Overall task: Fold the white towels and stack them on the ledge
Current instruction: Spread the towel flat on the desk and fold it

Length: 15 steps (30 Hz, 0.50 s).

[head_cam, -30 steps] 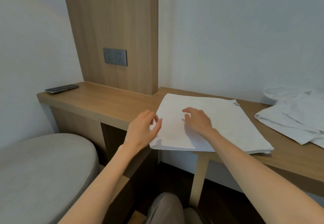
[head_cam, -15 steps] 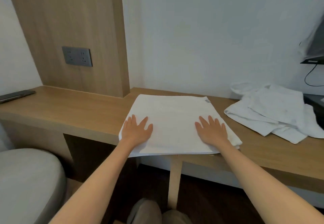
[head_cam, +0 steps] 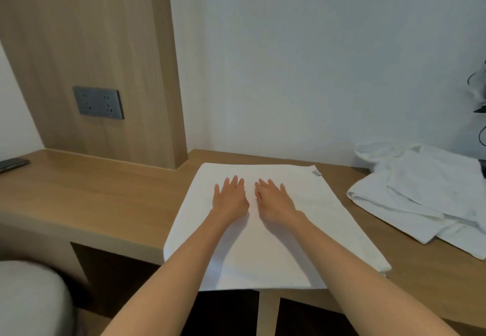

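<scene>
**A:** Position of the work?

**B:** Folded white towel flat on the wooden bench, just right of the wood wall panel. Its near edge hangs past the bench front. A loose heap of white towels lies to its right, apart from it.

**A:** Grip?

**B:** None taken. Left hand and right hand lie palm-down side by side on the towel's far half. The fingers are straight and spread, pressing and holding nothing.

**A:** Risks from here?

**B:** Three, in my judgement. The overhang: any pull toward the body could drag the towel off the front edge. Uneven pressing could slide the top layer over the lower one and skew the edges. Reaching for the heap could also snag the dark cables at the far right.

**A:** Containers?

**B:** None seen. There's a dark open recess under the bench, but I can't tell what's in it. A phone lies on the bench at far left, well clear. Wall socket sits on the panel above.
</scene>
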Each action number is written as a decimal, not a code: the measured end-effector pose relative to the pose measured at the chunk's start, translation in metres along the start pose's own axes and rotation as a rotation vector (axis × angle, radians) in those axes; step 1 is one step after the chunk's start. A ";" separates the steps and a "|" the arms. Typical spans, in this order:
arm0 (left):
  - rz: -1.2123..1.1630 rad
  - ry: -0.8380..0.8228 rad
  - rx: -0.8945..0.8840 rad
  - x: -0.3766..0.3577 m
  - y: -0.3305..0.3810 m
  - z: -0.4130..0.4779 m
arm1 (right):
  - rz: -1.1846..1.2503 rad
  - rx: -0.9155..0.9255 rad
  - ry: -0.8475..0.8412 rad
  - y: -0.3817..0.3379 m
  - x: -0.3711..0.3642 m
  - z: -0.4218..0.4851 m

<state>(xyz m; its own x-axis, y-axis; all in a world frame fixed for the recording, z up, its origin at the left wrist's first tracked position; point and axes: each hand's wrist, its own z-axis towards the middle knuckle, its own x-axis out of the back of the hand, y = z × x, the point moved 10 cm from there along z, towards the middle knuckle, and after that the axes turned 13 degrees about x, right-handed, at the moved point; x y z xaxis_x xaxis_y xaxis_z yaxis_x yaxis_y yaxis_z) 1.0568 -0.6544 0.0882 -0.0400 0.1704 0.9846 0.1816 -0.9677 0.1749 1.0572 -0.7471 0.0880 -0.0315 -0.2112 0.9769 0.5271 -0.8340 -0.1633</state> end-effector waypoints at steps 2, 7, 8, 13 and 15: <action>0.005 -0.049 0.008 -0.014 -0.007 0.007 | 0.026 -0.002 -0.023 0.005 -0.013 0.005; -0.031 0.021 0.097 -0.021 -0.053 0.020 | 0.041 -0.180 -0.024 0.049 -0.022 -0.002; -0.024 0.027 0.117 -0.020 -0.062 0.023 | 0.045 -0.233 -0.016 0.063 -0.019 -0.008; -0.046 0.024 0.161 -0.019 -0.079 0.027 | 0.054 -0.400 -0.008 0.110 -0.008 -0.035; -0.049 -0.007 0.174 -0.019 -0.077 0.026 | 0.043 -0.413 -0.017 0.109 -0.008 -0.034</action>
<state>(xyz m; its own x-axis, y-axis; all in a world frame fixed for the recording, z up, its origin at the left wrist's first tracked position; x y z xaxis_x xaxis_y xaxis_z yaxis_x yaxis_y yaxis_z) 1.0695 -0.5788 0.0559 -0.0460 0.2188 0.9747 0.3468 -0.9116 0.2210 1.0860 -0.8540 0.0581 -0.0011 -0.2451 0.9695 0.1426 -0.9596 -0.2424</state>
